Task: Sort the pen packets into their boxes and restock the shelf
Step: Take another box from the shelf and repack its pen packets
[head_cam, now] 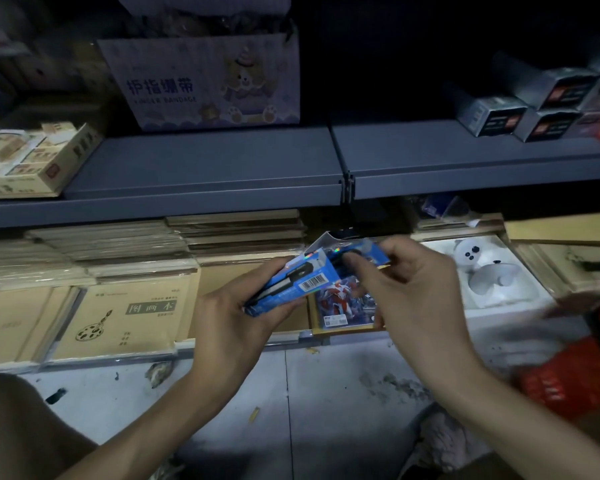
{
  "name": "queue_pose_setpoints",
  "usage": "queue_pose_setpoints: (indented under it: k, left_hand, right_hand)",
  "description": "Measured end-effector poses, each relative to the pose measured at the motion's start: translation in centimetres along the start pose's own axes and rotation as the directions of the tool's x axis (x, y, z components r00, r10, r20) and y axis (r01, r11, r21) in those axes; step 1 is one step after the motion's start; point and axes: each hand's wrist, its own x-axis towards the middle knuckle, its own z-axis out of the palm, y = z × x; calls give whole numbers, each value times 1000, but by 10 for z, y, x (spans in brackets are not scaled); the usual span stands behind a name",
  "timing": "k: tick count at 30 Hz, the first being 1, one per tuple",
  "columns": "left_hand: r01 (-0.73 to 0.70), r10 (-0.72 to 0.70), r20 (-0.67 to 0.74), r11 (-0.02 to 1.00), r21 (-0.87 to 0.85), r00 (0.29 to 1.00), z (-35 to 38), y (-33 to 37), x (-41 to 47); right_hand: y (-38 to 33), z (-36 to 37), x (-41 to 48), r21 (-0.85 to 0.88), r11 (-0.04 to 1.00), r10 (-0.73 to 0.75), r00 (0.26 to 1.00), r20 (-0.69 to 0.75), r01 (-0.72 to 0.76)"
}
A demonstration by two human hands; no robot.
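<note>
At the far left of the upper shelf (205,168) sits an open eraser box (32,157). Beside it stands a bandage box (201,81), pushed back from the edge. Below, on the bottom shelf, sketchbooks (132,317) lie flat with their covers up, and behind them are stacks of brown pads.

The left grip (232,320) is clenched round a blue packet (291,285), thumb on the near edge and fingers beneath. The packet tilts with its barcode face up, probably so the print can be read and matched to a box. It is held in the air, just left of and above a small open box (343,330) at the front of the bottom shelf. That box already holds packets with a red-and-silver figure on them, so it looks like the destination.

The right grip (416,289) pinches a second packet (357,249) between thumb and curled fingers. This packet sits behind the first and overlaps it. Whether the two touch I cannot tell. The hands are close together, which suggests the right one is separating or squaring up the pair before either goes down. The sorting looks to be mid-way, as neither held packet is in a box yet.

Further right a white plush (478,265) lies in a pale tray. Above it, dark boxes (534,112) are stacked on the upper shelf. A red basket (568,375) sits blurred on the floor at the right edge, within reach and perhaps holding stock.
</note>
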Motion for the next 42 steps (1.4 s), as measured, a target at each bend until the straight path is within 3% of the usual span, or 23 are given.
queue_pose_setpoints:
  k: [9, 14, 20, 25, 32, 35, 39, 42]
  left_hand:
    - [6, -6, -30, 1000, -29, 1000, -1, -2, 0]
    - [-38, 38, -39, 999, 0, 999, 1, 4, -3]
    - [-55, 56, -32, 998, 37, 998, -1, -2, -1]
    - [-118, 119, -32, 992, 55, 992, 2, -5, -4]
    - [-222, 228, -30, 965, 142, 973, -1, -10, -4]
    - [-197, 202, -40, 975, 102, 978, -1, -7, -4]
    - [-109, 108, -45, 994, -17, 993, 6, 3, -2]
    - [-81, 79, -37, 996, -39, 996, 9, 3, -3]
  right_hand:
    - [-5, -6, 4, -114, 989, -86, 995, 51, 92]
    - [-1, 11, -3, -183, 980, -64, 994, 86, 79]
    - [-10, 0, 4, 10, 998, 55, 992, 114, -57]
    - [-5, 9, -5, -228, 968, -69, 984, 165, 106]
    - [-16, 7, -8, -264, 964, 60, 940, 335, 32]
    - [-19, 5, -8, -213, 977, 107, 920, 376, -27]
    - [-25, 5, -8, -188, 982, 27, 961, 276, 27]
    - [-24, 5, -12, -374, 910, -114, 976, 186, 178]
